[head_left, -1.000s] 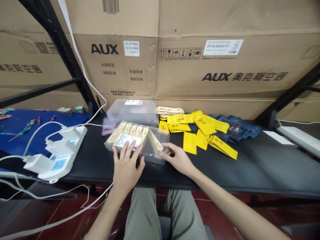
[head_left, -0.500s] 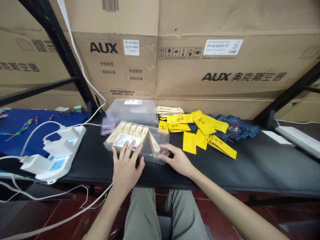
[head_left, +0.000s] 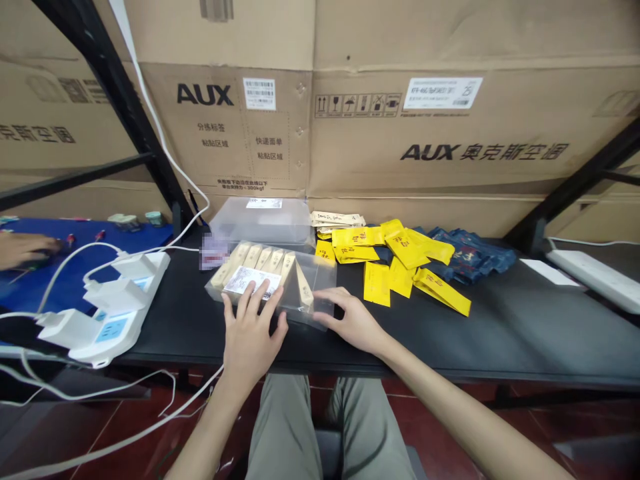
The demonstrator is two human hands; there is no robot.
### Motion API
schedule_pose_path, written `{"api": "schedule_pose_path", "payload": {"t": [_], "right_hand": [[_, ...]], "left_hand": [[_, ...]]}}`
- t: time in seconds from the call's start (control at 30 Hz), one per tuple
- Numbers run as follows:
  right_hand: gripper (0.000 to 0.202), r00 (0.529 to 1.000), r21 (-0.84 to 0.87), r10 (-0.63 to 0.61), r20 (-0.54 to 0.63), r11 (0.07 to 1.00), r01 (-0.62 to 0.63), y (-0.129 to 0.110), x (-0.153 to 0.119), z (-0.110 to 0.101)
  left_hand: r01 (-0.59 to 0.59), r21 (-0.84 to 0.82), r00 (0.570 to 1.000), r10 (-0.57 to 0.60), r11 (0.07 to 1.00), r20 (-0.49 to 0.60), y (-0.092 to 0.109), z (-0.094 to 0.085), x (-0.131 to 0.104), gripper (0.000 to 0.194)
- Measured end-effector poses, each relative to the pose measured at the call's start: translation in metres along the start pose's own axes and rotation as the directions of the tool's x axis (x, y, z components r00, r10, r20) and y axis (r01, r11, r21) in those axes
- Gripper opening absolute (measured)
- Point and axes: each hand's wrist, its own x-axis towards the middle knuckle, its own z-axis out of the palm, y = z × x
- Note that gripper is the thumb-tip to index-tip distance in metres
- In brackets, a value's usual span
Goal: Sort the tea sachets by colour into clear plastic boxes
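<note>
A clear plastic box [head_left: 320, 267] lies on the black table in front of me, with several cream packets [head_left: 257, 257] in a row inside and one leaning packet [head_left: 303, 287] at the right of them. My left hand [head_left: 254, 327] rests with spread fingers on the box's front edge, its fingertips over a white label [head_left: 240, 280]. At the box's right end is my right hand [head_left: 347, 320], thumb and fingers apart around the corner, close to the leaning packet. Neither hand is closed round anything.
Yellow packets [head_left: 377, 283] and dark blue packets [head_left: 463, 253] lie right of the box. Behind it stands a second clear box [head_left: 260, 223]. A white power strip [head_left: 117, 327] with cables is at left. Another person's hand [head_left: 27, 250] is over the blue mat [head_left: 65, 287].
The thumb and fingers of my right hand have drawn apart from the leaning packet, which stands steeper. Another person's hand has entered at the far left.
</note>
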Motion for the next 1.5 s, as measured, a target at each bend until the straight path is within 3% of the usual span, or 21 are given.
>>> {"api": "schedule_pose_path", "payload": {"t": [0.23,0.47,0.57,1.17,1.5], "right_hand": [[0.033,0.99,-0.078,-0.12,0.072,0.989,0.126,0.003,-0.001,0.002],[0.053,0.977,-0.164,-0.127,0.169,0.974,0.155,0.003,0.004,0.004],[0.05,0.969,-0.168,-0.145,0.199,0.969,0.179,0.001,0.011,0.005],[0.072,0.97,-0.281,-0.135,0.202,0.941,0.189,0.005,0.045,0.015],[0.08,0.978,-0.341,-0.127,0.167,0.923,0.178,0.008,0.05,0.024]], "left_hand": [[-0.004,0.004,1.0,0.004,1.0,-0.017,-0.001,0.002,-0.001,0.041],[-0.011,0.003,1.0,0.012,1.0,-0.025,-0.001,0.002,-0.001,0.041],[-0.01,-0.002,1.0,0.009,1.0,-0.029,0.0,0.002,-0.001,0.041],[0.001,0.011,1.0,-0.001,1.0,-0.006,0.0,0.001,-0.001,0.042],[-0.023,0.033,1.0,0.023,0.999,-0.006,0.001,0.002,-0.001,0.052]]}}
